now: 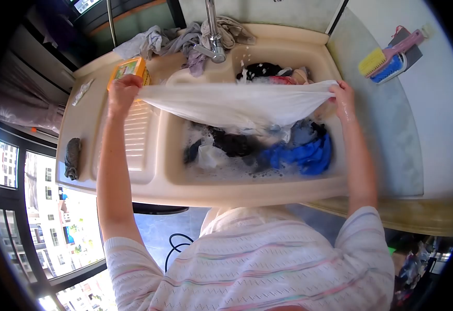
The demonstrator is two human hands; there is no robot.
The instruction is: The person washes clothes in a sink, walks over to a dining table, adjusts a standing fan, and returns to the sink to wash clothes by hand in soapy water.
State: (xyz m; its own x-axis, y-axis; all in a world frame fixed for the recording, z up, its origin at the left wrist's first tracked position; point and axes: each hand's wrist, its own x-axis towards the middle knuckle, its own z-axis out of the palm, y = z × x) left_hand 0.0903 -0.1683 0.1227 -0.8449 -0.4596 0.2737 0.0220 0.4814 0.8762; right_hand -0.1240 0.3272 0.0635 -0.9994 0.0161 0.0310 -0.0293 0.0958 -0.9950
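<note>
A wet white cloth (231, 103) is stretched wide between my two hands, above the laundry sink (252, 193). My left hand (125, 93) is closed on its left end, beside an orange box (142, 68). At the other end, my right hand (344, 99) grips the cloth near the sink's right rim. The cloth sags in the middle, and its lower edge hangs close to the soapy water. Below it lie a blue garment (307, 155), dark clothes (231, 143) and a small white piece (211, 156) among suds. What kind of item the white cloth is, I cannot tell.
Behind the cloth, a smaller basin holds a black spotted garment (262, 70). A chrome faucet (215, 46) rises at the back beside crumpled grey cloths (185, 41). Left are a ribbed washboard (136, 137) and a dark rolled cloth (73, 158). Brushes (391, 56) hang on the right wall.
</note>
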